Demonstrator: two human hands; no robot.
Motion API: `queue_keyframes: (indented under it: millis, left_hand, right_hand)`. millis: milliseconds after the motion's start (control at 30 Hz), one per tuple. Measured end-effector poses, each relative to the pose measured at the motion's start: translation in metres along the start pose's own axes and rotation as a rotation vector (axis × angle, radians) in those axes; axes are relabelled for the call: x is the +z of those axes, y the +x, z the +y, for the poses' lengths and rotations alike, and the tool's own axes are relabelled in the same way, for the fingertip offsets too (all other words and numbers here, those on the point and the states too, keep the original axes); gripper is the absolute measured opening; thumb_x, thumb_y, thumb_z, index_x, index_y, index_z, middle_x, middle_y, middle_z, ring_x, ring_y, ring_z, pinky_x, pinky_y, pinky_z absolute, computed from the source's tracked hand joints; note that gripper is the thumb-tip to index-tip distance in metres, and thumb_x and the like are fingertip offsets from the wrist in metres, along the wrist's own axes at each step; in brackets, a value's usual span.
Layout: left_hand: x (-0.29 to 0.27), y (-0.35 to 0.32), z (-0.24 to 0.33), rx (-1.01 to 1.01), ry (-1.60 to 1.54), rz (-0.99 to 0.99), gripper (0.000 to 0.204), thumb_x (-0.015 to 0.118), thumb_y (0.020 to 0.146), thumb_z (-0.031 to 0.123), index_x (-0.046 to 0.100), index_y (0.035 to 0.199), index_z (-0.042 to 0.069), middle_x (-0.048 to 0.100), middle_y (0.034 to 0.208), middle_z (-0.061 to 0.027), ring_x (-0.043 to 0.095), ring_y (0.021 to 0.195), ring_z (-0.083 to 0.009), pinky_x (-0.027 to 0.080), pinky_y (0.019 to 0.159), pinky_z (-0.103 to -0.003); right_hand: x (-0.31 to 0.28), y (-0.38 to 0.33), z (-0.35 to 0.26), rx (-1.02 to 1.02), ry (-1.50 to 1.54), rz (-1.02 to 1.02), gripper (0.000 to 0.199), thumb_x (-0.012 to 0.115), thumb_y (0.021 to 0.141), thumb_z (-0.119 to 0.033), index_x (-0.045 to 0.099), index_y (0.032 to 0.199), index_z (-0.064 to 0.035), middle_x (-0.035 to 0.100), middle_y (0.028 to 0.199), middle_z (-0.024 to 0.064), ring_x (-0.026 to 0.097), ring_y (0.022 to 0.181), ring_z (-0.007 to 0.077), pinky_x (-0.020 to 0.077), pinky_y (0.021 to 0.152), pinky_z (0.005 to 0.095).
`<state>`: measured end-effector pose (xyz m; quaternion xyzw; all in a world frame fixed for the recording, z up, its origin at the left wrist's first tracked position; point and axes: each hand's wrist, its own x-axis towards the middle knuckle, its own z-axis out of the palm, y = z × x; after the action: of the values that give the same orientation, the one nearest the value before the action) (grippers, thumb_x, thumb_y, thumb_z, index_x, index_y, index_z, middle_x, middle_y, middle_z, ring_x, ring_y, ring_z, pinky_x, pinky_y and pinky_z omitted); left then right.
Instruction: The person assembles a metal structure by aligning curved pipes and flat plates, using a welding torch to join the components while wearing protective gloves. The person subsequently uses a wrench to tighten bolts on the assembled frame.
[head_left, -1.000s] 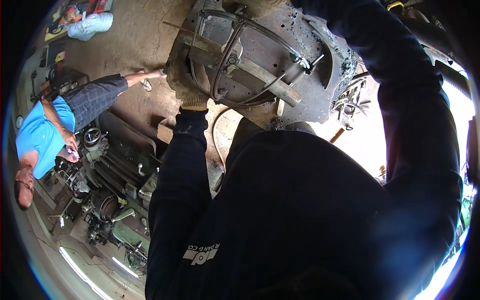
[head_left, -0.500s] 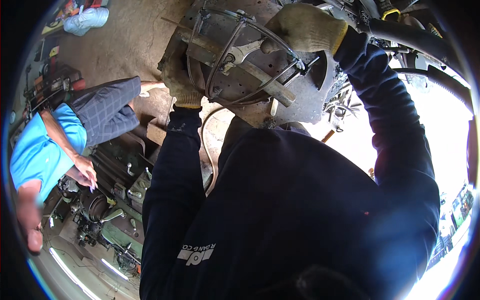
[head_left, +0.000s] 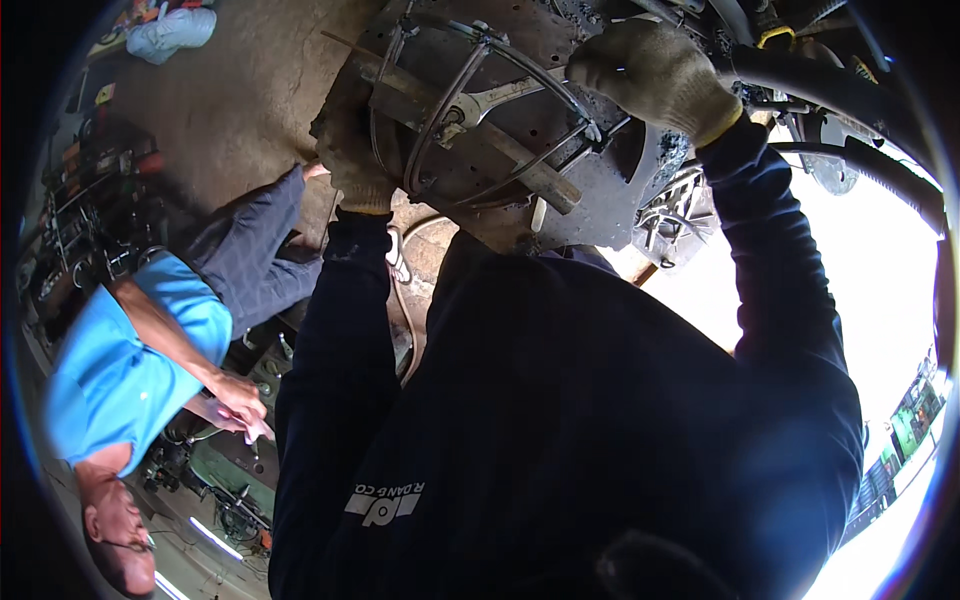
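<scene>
My right hand (head_left: 655, 80), in a knitted work glove, is closed on the handle end of a wrench (head_left: 505, 95). The wrench's ring end sits around a nut or bolt (head_left: 455, 118) by a flat steel bar (head_left: 525, 165). Bent steel rods joined into a rounded frame (head_left: 435, 125) arch over the bar. Beneath them lies a dark metal plate (head_left: 610, 205) with small holes. My left hand (head_left: 360, 165), also gloved, is at the plate's left edge beside the curved rod; its fingers are lost in shadow, so their grip cannot be made out.
To the left a person in a blue shirt (head_left: 150, 350) stands with hands together. Machinery (head_left: 235, 465) is behind that person. Dark hoses or pipes (head_left: 830, 90) run at the upper right. A hose (head_left: 408, 330) hangs below the plate. A pale bag (head_left: 172, 35) lies at the upper left.
My right hand has shifted rightward along the wrench toward its end, baring more of the handle. My left hand stays at the plate's edge. The person in blue has come closer on the left.
</scene>
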<state>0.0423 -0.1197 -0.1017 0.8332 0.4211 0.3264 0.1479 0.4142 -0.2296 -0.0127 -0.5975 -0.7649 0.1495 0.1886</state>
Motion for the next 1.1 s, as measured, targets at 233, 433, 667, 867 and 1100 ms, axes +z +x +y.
queue_keyframes:
  millis: [233, 433, 667, 867, 1100]
  left_hand:
    - [-0.037, -0.010, 0.039, -0.544, -0.057, -0.087, 0.047, 0.039, 0.109, 0.038, 0.060, 0.138, 0.007, 0.059, 0.136, -0.0231, 0.062, 0.120, -0.0386, 0.054, 0.098, -0.042]
    - [-0.009, -0.014, 0.097, -0.442, -0.261, 0.044, 0.038, 0.050, 0.108, 0.020, 0.054, 0.139, -0.002, 0.059, 0.132, -0.0242, 0.062, 0.119, -0.0368, 0.055, 0.096, -0.042]
    - [-0.002, -0.015, 0.107, -0.340, -0.133, 0.195, 0.054, 0.056, 0.102, 0.035, 0.053, 0.141, -0.003, 0.061, 0.133, -0.0162, 0.060, 0.121, -0.0288, 0.050, 0.101, -0.039]
    - [0.005, -0.026, 0.092, -0.327, -0.188, 0.138, 0.035, 0.067, 0.099, 0.006, 0.058, 0.130, -0.005, 0.060, 0.127, -0.0297, 0.065, 0.113, -0.0439, 0.060, 0.086, -0.044]
    - [0.002, -0.024, 0.091, -0.601, -0.523, 0.209, 0.041, 0.058, 0.103, 0.020, 0.056, 0.136, -0.005, 0.055, 0.137, -0.0264, 0.059, 0.122, -0.0378, 0.052, 0.099, -0.042]
  right_hand:
    - [0.020, 0.010, -0.001, 0.132, -0.021, 0.207, 0.025, 0.073, 0.094, -0.040, 0.080, 0.091, -0.0162, 0.071, 0.073, 0.0067, 0.069, 0.065, 0.0248, 0.0564, 0.063, 0.0385]
    - [-0.002, 0.030, -0.003, -0.071, -0.198, 0.345, 0.029, 0.073, 0.085, -0.035, 0.077, 0.078, -0.0073, 0.070, 0.071, 0.0116, 0.068, 0.065, 0.0335, 0.0540, 0.060, 0.0456]
    - [0.006, 0.065, 0.019, -0.315, -0.190, 0.341, 0.025, 0.077, 0.080, -0.032, 0.076, 0.072, -0.0085, 0.066, 0.064, 0.0092, 0.065, 0.059, 0.0315, 0.0525, 0.054, 0.0432]
    - [0.057, 0.153, 0.091, -0.479, -0.008, 0.167, 0.026, 0.076, 0.086, -0.029, 0.073, 0.072, -0.0068, 0.066, 0.066, 0.0092, 0.062, 0.057, 0.0275, 0.0536, 0.058, 0.0400]
    - [0.053, 0.155, 0.094, -0.246, 0.156, 0.169, 0.033, 0.074, 0.091, -0.034, 0.073, 0.071, -0.0075, 0.067, 0.068, 0.0091, 0.062, 0.060, 0.0275, 0.0523, 0.060, 0.0412]
